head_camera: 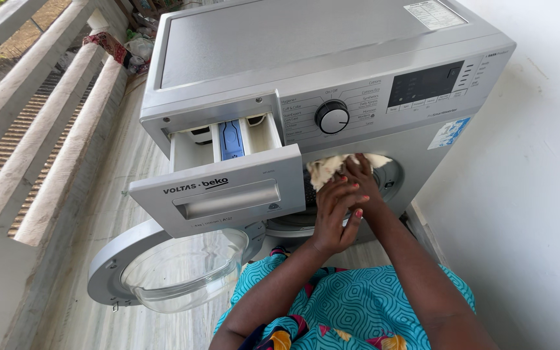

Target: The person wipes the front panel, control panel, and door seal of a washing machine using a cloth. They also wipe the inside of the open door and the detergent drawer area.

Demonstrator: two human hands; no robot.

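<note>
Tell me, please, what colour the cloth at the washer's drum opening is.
The cloth is cream or off-white, seen in the head view, under both hands.

A pale stone-patterned floor (108, 214) runs down the left of the frame. A silver front-loading washing machine (306, 45) stands on it at the centre. A bundle of bags and cloth (124, 50) lies at the upper left.

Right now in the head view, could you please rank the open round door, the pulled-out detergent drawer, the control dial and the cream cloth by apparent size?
1. Round silver door with glass bowl
2. Silver detergent drawer, close behind; nearness to the camera may inflate both
3. Cream cloth, partly hidden by both hands
4. Silver round control dial
</note>
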